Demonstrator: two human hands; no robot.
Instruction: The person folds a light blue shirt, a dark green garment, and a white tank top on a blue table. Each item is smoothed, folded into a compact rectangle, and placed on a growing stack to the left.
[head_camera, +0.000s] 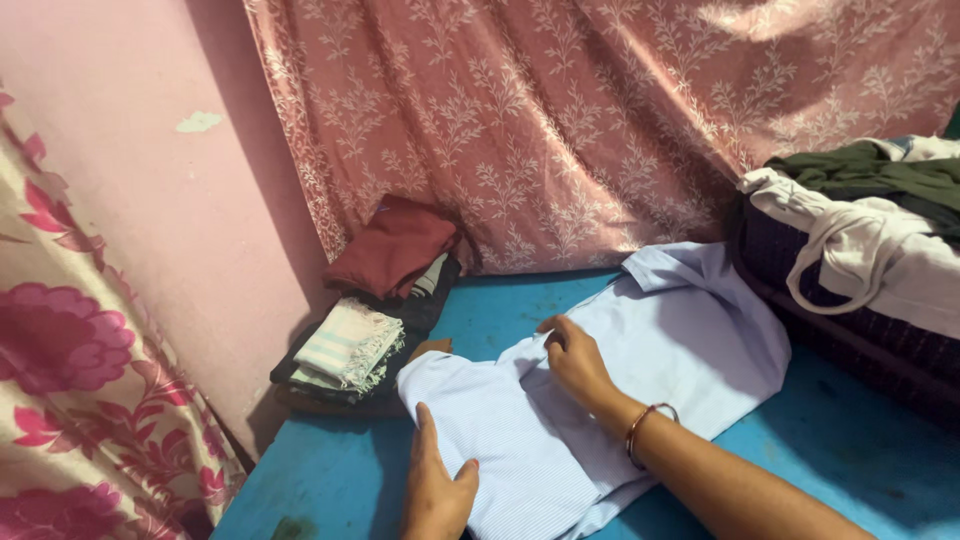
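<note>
A pale blue shirt (690, 330) lies spread on a blue tabletop (330, 480), its collar toward the curtain and one side folded over. My left hand (437, 490) rests flat on the shirt's near left part, fingers apart. My right hand (575, 360), with a bangle on the wrist, pinches a fold of the shirt's cloth near its middle.
A stack of folded clothes (350, 350) with a dark red garment (395, 245) on top sits at the table's far left against the pink wall. A heap of unfolded clothes (870, 230) fills the right side. A floral curtain (600, 120) hangs behind.
</note>
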